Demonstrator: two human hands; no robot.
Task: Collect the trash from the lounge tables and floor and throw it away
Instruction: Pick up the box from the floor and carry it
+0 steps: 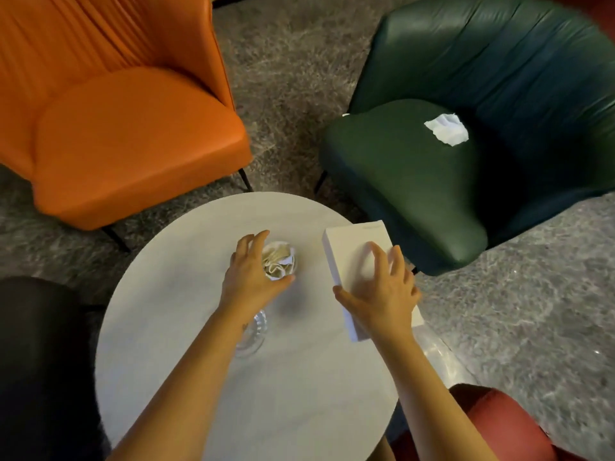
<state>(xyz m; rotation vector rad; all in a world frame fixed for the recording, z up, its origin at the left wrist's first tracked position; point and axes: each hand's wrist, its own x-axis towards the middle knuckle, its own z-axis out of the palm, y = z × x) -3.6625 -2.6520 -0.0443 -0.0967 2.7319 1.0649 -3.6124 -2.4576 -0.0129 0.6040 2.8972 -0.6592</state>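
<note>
On the round white table (pixel 186 327) stands a small clear cup (pixel 283 261) stuffed with crumpled paper. My left hand (pixel 248 277) curls around its left side, thumb on the near rim. A long white box (pixel 349 251) lies at the table's right edge. My right hand (pixel 382 294) spans it from above, thumb on its left edge and fingertips at its right edge. A crumpled white tissue (pixel 447 129) rests on the seat of the dark green armchair (pixel 416 194).
A ribbed glass dish (pixel 254 337) sits on the table, partly under my left forearm. An orange armchair (pixel 116 128) stands at the back left, a black seat (pixel 40 361) at the left, a red seat (pixel 506 424) at the near right. Grey carpet (pixel 293 78) lies between them.
</note>
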